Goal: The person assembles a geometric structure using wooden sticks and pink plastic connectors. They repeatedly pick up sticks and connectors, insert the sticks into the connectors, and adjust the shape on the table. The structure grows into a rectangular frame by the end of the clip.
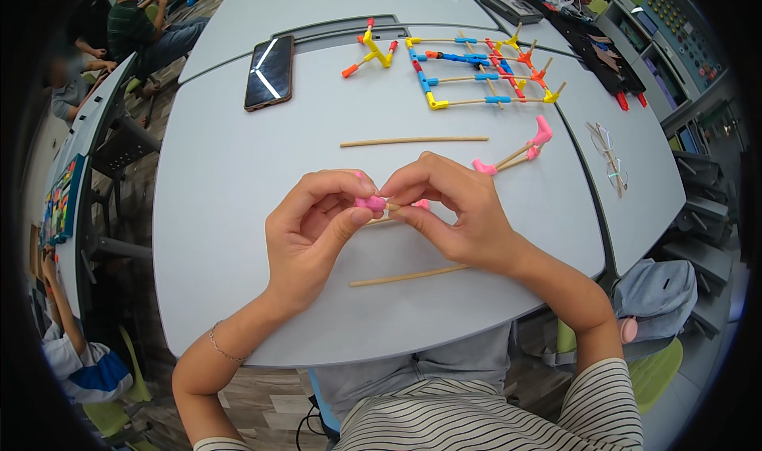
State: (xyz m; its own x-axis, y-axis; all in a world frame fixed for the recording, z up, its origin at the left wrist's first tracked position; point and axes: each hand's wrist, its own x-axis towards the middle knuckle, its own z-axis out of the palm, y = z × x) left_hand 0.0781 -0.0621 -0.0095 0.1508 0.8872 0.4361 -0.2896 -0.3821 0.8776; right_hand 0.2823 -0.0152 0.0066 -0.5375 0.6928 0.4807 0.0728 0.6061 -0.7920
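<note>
Over the middle of the table, my left hand [309,225] pinches a pink connector [370,203] between thumb and fingers. Close against it, my right hand [448,205] grips a thin wooden stick [393,207] whose end meets the connector. How deep the stick sits in it I cannot tell. More pink shows behind my right fingers, mostly hidden. One loose wooden stick [413,141] lies beyond my hands, and another stick [409,276] lies nearer me, partly under my right wrist. Right of my right hand rests a piece of sticks joined by pink connectors [542,130].
Farther back stands a frame of sticks with blue, yellow and red connectors [468,79], beside a small yellow-and-red connector piece [376,52]. A phone [269,72] lies at the far left, eyeglasses [609,159] on the right-hand table. A grey backpack [656,299] sits at right. Other people sit at left.
</note>
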